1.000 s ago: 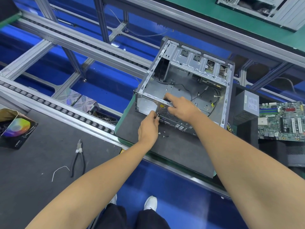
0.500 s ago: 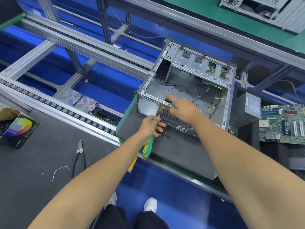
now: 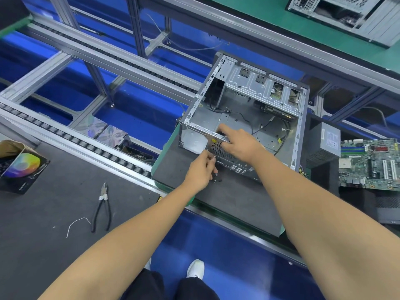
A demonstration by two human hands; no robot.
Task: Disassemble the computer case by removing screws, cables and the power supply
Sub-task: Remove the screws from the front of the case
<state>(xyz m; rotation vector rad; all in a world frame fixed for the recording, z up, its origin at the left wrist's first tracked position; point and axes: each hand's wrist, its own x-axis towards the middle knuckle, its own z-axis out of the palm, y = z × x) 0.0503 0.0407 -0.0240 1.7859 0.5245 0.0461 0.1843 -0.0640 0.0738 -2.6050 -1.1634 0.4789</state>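
So the computer case [image 3: 244, 118] is lying open-side-up on the dark mat of the worktop [image 3: 227, 204], roughly dead center of the view, and it looks mostly gutted already: the power supply [image 3: 324, 144] sits outside it at about 3 o'clock from the case, with a motherboard [image 3: 370, 163] just past that. Pretty sure we're in the screw-removal step on the rear panel. The right hand [image 3: 240, 141] reaches over the near rim, index finger stretched out along the top edge of the back wall, other fingers loosely curled against the vent grille, so it's bracing the case more than gripping anything. The left hand [image 3: 202, 169] is at 7 o'clock from it, fingers curled and pinching something small and shiny right against the rear panel; could be a screw or a driver tip, honestly too small to tell. A couple of loose screws [image 3: 217, 180] lie on the mat just below that hand. There are black cables [image 3: 236, 114] inside the case at around 12 o'clock from the right hand, so those probably come next. Next move, I'd guess: get that little fastener free without dropping it, set it with the others, keep the case pinned so it doesn't slide. Cutters [image 3: 102, 207] sit way off at 8 o'clock, untouched.
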